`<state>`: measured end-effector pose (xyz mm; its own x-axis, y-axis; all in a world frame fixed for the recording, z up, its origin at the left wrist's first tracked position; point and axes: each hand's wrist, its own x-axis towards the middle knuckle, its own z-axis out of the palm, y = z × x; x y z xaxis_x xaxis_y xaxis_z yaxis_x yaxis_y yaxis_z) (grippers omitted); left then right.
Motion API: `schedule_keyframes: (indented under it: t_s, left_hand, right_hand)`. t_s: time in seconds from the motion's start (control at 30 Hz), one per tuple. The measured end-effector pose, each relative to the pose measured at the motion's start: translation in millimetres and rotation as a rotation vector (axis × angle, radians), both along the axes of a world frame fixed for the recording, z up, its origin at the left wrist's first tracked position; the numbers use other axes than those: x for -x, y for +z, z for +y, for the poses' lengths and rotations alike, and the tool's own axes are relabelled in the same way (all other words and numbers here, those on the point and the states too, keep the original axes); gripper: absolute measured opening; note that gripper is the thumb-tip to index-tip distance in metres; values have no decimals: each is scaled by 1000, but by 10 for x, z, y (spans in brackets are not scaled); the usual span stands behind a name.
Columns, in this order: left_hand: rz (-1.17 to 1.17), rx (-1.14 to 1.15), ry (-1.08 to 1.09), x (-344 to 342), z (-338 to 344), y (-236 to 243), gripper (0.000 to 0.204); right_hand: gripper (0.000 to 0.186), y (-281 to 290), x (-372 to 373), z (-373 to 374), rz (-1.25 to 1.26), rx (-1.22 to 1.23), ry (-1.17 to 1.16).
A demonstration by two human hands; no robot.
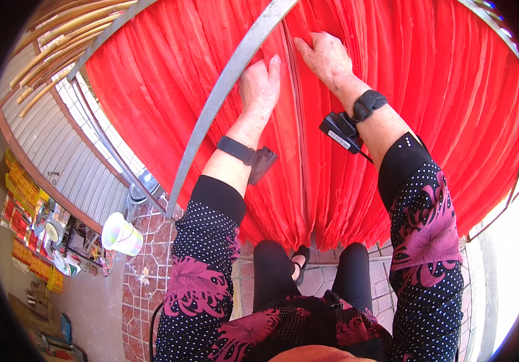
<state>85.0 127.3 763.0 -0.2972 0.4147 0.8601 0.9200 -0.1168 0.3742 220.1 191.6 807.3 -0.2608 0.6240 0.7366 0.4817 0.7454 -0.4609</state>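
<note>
A big mass of thin red cloth (187,90) hangs in many close vertical folds in front of me, with a seam-like gap down its middle. My left hand (259,86) is left of that gap, closed on the folds with its thumb up; its fingertips are partly hidden. Just right of the gap and a little farther off, my right hand (327,58) is closed with its thumb and fingers bent into the red cloth. What lies under its fingers cannot be made out. A black strap with a small device circles each wrist.
A curved grey metal bar (211,102) crosses in front of the cloth, beside my left hand. Bamboo poles (66,30) lean at the upper left. A pale bucket (122,234) stands on reddish paving (145,271), near shelves of packaged goods (27,211).
</note>
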Motion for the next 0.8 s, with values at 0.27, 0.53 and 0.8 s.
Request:
schedule_keyframes:
  t_s: [0.27, 0.53, 0.8]
  left_hand:
    - [-81, -18, 9, 140, 42, -155, 49]
    - [19, -21, 89, 246, -37, -255, 40]
    - [-13, 11, 58, 317, -142, -602, 36]
  right_hand:
    - [34, 78, -100, 62, 83, -60, -7]
    - [33, -80, -132, 124, 66, -220, -85]
    - [22, -407, -154, 167, 29, -344, -178]
